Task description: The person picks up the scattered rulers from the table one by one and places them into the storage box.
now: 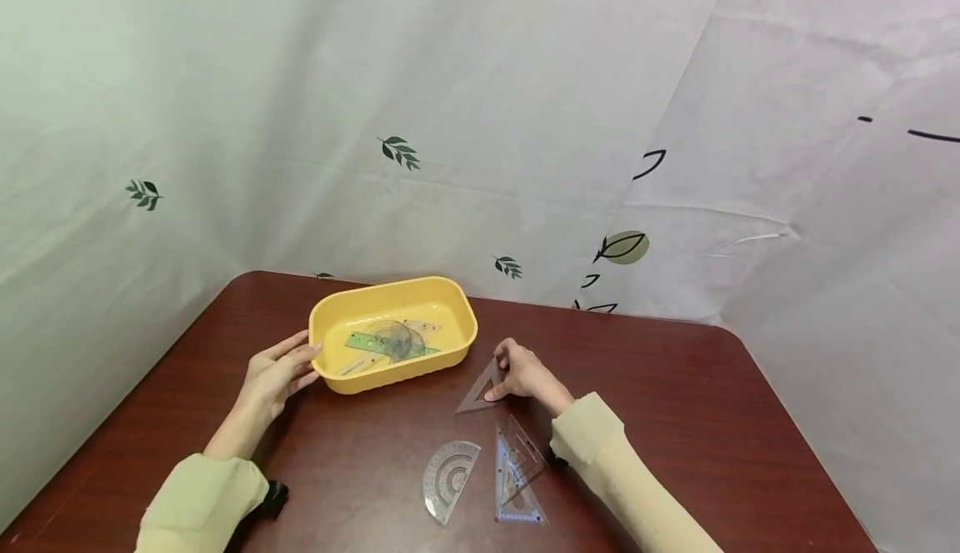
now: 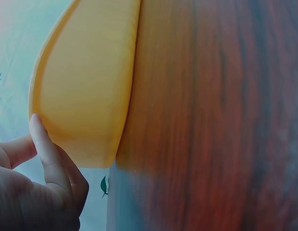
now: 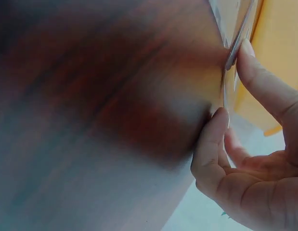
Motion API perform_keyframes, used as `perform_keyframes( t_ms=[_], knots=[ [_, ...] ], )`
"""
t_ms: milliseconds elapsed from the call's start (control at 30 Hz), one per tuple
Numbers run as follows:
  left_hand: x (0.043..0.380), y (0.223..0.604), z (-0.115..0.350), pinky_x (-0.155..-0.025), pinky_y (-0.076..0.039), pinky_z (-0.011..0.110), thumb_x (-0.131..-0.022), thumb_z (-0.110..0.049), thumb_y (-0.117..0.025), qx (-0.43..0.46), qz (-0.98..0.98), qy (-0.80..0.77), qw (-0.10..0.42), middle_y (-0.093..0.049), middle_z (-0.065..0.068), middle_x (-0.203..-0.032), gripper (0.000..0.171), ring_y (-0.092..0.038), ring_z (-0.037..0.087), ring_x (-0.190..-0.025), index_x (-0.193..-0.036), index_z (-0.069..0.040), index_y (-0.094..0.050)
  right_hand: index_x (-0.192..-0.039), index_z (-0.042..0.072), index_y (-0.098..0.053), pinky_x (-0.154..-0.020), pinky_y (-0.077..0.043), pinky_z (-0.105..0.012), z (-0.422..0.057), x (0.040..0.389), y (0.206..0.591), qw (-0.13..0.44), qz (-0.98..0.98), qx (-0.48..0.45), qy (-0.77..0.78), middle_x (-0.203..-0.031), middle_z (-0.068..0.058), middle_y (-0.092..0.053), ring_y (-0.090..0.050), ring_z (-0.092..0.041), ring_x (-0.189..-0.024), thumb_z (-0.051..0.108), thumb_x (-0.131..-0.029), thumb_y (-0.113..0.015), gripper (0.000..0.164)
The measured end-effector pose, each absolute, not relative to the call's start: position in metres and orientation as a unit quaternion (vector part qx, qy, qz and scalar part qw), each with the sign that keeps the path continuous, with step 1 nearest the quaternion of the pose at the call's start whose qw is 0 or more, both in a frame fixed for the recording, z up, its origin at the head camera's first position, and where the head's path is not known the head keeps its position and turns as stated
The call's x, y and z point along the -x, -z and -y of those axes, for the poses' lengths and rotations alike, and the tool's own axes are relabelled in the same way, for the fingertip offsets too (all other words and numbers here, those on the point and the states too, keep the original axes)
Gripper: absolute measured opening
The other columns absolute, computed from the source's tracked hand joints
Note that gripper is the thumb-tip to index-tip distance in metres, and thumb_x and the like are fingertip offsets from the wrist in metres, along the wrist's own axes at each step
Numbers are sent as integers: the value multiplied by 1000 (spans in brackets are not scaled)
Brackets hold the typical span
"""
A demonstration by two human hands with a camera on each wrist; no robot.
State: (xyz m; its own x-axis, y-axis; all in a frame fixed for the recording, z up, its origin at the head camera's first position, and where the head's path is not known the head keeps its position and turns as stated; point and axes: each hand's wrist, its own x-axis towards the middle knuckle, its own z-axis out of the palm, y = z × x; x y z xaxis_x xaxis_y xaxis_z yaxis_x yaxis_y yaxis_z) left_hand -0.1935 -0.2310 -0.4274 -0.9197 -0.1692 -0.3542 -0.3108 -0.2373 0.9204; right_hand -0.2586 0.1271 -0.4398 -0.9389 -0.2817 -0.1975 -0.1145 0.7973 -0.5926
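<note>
My left hand (image 1: pixel 273 374) grips the left end of a yellow plastic basin (image 1: pixel 401 377), with the thumb at its rim and the other fingers against the outside wall. Inside lie a green ruler (image 1: pixel 363 341), a clear protractor (image 1: pixel 400 343) and some small clear pieces. To the right of the basin, my right hand (image 1: pixel 525 376) pinches a clear triangular set square (image 1: pixel 469 404) between thumb and fingers. The right wrist view has this set square (image 3: pixel 234 53) nearly edge-on, close over the table.
Nearer the front, a clear protractor (image 1: pixel 442 476) lies flat on the dark red-brown table (image 1: pixel 360 470). Beside it are two overlapping clear set squares (image 1: pixel 504 486). A white patterned cloth (image 1: pixel 480 119) hangs behind the table, right at its back edge.
</note>
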Motion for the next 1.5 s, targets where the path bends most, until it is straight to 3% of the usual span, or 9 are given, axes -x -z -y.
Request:
perform_keyframes(
  t_ms=[200, 400, 600, 767, 1000, 1300, 1500],
  knots=[
    [194, 427, 230, -64, -58, 16, -92, -15, -65, 192, -616, -762, 46, -68, -19, -75, 75, -66, -1, -70, -153, -6, -23, -108, 4, -45, -67, -43, -25, -129, 255, 440, 135, -929, 94, 331, -87, -5, -54, -47, -15, -72, 5, -61, -91, 65],
    [194, 426, 229, -63, -57, 15, -92, -15, -64, 196, -619, -759, 46, -67, -19, -75, 73, -66, -2, -70, -152, -6, -24, -103, 7, -41, -61, -37, -24, -131, 251, 440, 127, -924, 64, 355, -75, -3, -48, -44, -15, -65, 4, -58, -92, 67],
    [192, 426, 229, -63, -57, 15, -93, -14, -63, 189, -623, -758, 45, -68, -19, -75, 72, -67, -2, -70, -152, -5, -23, -105, 8, -41, -62, -40, -25, -133, 249, 440, 126, -914, 52, 382, -80, -5, -51, -46, -18, -66, 1, -57, -91, 70],
    [192, 425, 229, -63, -57, 15, -92, -14, -64, 189, -621, -760, 44, -68, -19, -75, 73, -67, -1, -70, -152, -5, -23, -108, 3, -43, -60, -48, -25, -138, 253, 441, 138, -891, 52, 429, -83, -8, -52, -51, -17, -68, -5, -67, -84, 58],
    [191, 426, 230, -64, -57, 15, -93, -15, -63, 189, -620, -760, 44, -68, -20, -75, 72, -67, -2, -70, -152, -6, -23, -114, -5, -40, -59, -58, -26, -146, 258, 439, 211, -825, 52, 522, -85, -12, -56, -62, -12, -66, -10, -90, -57, 30],
    [190, 430, 229, -62, -57, 15, -92, -15, -65, 187, -625, -757, 41, -66, -21, -74, 73, -65, -2, -68, -152, -4, -24, -119, -7, -42, -61, -60, -26, -153, 259, 432, 233, -800, 35, 552, -89, -16, -61, -65, -14, -67, -12, -90, -53, 32],
    [191, 427, 228, -61, -57, 14, -92, -14, -64, 184, -623, -759, 38, -65, -21, -74, 73, -65, -2, -67, -152, -4, -24, -123, -5, -41, -60, -57, -21, -154, 268, 419, 221, -787, 32, 575, -84, -11, -61, -63, -12, -65, -9, -92, -51, 33]
  ],
)
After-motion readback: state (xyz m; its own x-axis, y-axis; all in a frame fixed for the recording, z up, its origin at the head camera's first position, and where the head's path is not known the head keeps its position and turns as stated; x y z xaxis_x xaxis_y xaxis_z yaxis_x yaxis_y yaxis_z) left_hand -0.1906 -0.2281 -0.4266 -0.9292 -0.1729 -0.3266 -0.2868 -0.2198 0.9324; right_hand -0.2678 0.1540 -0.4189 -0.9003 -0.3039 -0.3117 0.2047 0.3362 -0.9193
